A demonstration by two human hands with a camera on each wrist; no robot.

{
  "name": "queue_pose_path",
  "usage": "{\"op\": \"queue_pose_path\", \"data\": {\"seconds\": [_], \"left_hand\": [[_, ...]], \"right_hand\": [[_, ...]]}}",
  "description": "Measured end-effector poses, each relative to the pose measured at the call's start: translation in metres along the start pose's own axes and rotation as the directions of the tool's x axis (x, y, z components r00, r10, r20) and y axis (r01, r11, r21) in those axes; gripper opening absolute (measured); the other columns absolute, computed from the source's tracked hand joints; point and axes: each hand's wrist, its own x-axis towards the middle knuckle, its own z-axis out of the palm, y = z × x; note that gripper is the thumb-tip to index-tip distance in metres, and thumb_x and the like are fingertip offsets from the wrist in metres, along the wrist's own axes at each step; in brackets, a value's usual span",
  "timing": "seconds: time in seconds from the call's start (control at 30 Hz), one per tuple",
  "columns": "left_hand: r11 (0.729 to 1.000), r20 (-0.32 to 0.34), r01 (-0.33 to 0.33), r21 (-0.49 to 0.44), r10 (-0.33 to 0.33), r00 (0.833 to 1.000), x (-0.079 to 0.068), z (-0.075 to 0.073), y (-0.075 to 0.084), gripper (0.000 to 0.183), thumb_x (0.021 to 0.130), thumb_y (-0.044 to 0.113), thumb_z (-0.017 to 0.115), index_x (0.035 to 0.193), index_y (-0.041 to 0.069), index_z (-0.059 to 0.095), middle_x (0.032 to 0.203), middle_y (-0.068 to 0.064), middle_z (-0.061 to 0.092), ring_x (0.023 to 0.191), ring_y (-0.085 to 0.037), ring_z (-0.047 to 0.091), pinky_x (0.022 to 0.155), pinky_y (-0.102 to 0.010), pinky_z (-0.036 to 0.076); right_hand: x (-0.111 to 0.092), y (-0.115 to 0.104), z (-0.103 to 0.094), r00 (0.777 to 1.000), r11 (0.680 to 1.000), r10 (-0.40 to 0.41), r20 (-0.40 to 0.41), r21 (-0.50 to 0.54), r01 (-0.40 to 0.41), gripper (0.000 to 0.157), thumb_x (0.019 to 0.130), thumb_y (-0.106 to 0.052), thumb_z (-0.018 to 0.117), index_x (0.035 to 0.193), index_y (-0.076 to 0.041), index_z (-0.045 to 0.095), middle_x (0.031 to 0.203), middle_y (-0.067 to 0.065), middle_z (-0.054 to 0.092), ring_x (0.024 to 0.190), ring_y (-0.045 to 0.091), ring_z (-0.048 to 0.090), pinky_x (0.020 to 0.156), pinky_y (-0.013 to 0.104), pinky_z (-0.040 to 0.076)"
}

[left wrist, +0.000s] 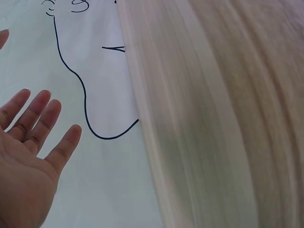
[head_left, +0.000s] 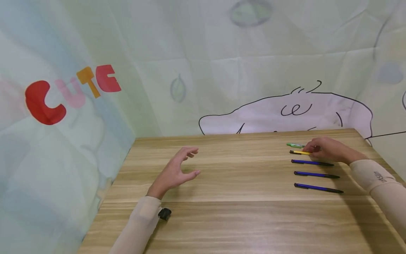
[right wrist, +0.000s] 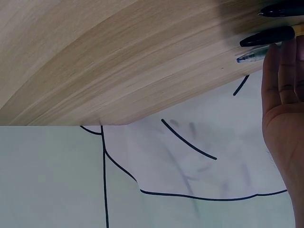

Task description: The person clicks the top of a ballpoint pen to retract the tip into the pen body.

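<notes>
Right hand pinching yellow pen at right; green pen on far side, 3 blue pens nearer. Left hand empty above table, thumb and fingers apart.

We observe diffuse light across the tabletop. We note a soft shadow below the right sleeve and a fainter one beneath the left hand. We find the left wrist view blurred toward its right edge.
</notes>
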Motion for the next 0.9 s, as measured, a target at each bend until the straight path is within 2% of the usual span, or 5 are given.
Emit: {"op": "queue_pose_path", "data": {"seconds": [0.3, 0.5, 0.67, 0.9], "left_hand": [[1.0, -0.005, -0.002, 0.005, 0.002, 1.0, -0.001, 0.0, -0.001, 0.074, 0.087, 0.025, 0.082, 0.151, 0.02, 0.044, 0.141, -0.008, 0.054, 0.125, -0.026, 0.054, 0.106, -0.054, 0.046], [1.0, -0.002, -0.001, -0.008, 0.001, 1.0, -0.002, 0.0, -0.001, 0.074, 0.087, 0.024, 0.081, 0.15, 0.018, 0.044, 0.141, -0.014, 0.054, 0.125, -0.028, 0.054, 0.107, -0.055, 0.046], [1.0, -0.003, 0.004, 0.0, -0.004, 1.0, -0.003, 0.0, -0.001, 0.074, 0.087, 0.025, 0.081, 0.15, 0.018, 0.044, 0.141, -0.011, 0.054, 0.125, -0.027, 0.055, 0.107, -0.054, 0.046], [1.0, -0.002, 0.014, -0.002, -0.014, 1.0, -0.002, 0.001, -0.003, 0.074, 0.087, 0.025, 0.081, 0.15, 0.019, 0.044, 0.141, -0.009, 0.054, 0.125, -0.026, 0.055, 0.107, -0.053, 0.046]], "right_hand": [[-0.006, -0.004, -0.004, 0.998, 0.998, 0.015, -0.056, 0.055, -0.012, 0.022, 0.09, -0.005, 0.076, 0.11, -0.011, 0.077, 0.104, -0.002, 0.072, 0.094, 0.017, 0.066, 0.082, 0.036, 0.058], [-0.015, -0.008, -0.005, 0.997, 0.99, 0.036, -0.064, 0.138, -0.027, 0.027, 0.092, -0.008, 0.074, 0.118, -0.011, 0.074, 0.109, 0.0, 0.072, 0.096, 0.015, 0.066, 0.081, 0.027, 0.058], [-0.021, -0.009, -0.003, 0.997, 0.97, 0.058, -0.054, 0.237, -0.044, 0.032, 0.093, -0.015, 0.075, 0.125, -0.012, 0.07, 0.113, 0.002, 0.071, 0.099, 0.012, 0.066, 0.083, 0.024, 0.057], [-0.03, -0.01, 0.002, 0.994, 0.949, 0.087, -0.07, 0.31, -0.062, 0.038, 0.091, -0.025, 0.078, 0.127, -0.016, 0.07, 0.114, 0.001, 0.071, 0.102, 0.005, 0.063, 0.085, 0.018, 0.053]]}}
